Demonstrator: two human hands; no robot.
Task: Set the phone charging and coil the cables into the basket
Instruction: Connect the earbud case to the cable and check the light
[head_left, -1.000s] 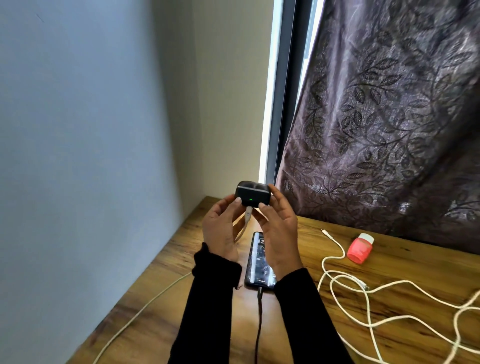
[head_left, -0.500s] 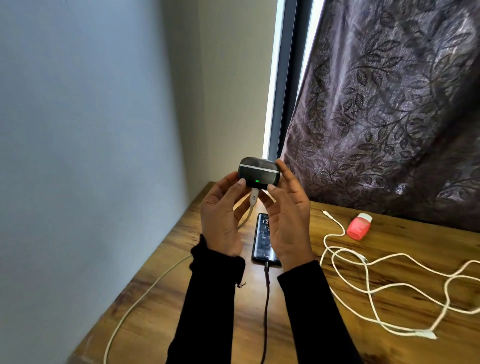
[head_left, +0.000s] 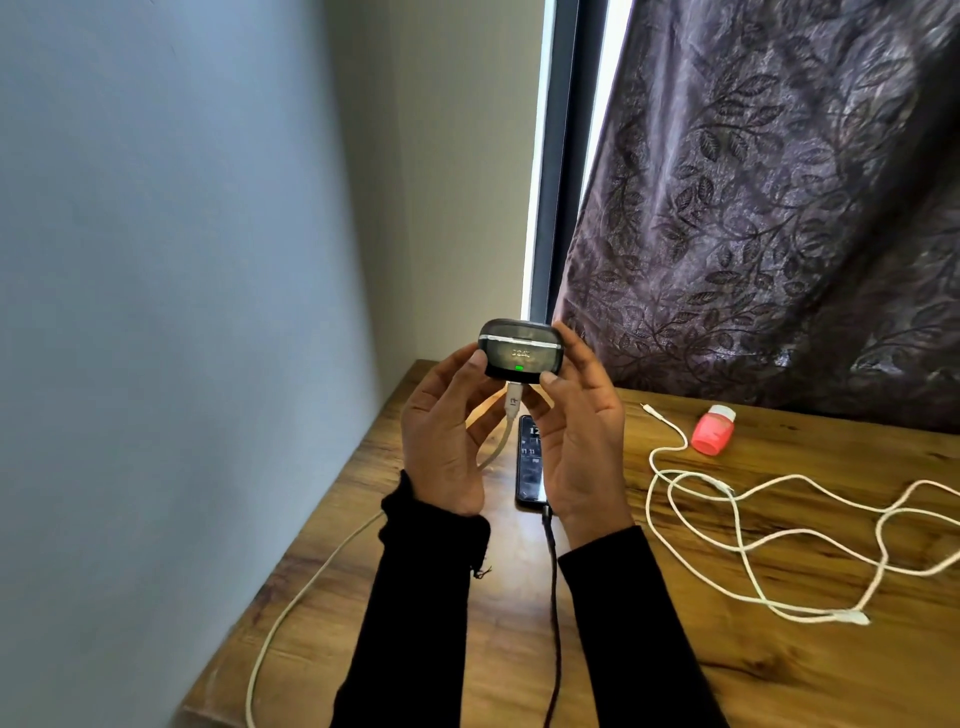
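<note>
On the table (head_left: 779, 686) at six o'clock, our phone (head_left: 531, 462) lies plugged into its dark cable (head_left: 555, 597), loose white cables (head_left: 737, 525) at three; no basket shows. Both hands, left (head_left: 441, 441) and right (head_left: 582, 441), pinch the earbud case (head_left: 519, 351) at twelve, and lifting it higher may, we judge, yank its short white cord (head_left: 506, 421) free.

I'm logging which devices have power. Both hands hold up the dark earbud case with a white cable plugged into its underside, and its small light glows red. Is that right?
Not quite: the head view shows the light on the earbud case glowing green, not red. The rest stands: the left hand and right hand hold the case up, with the white cable plugged into its underside.
</note>
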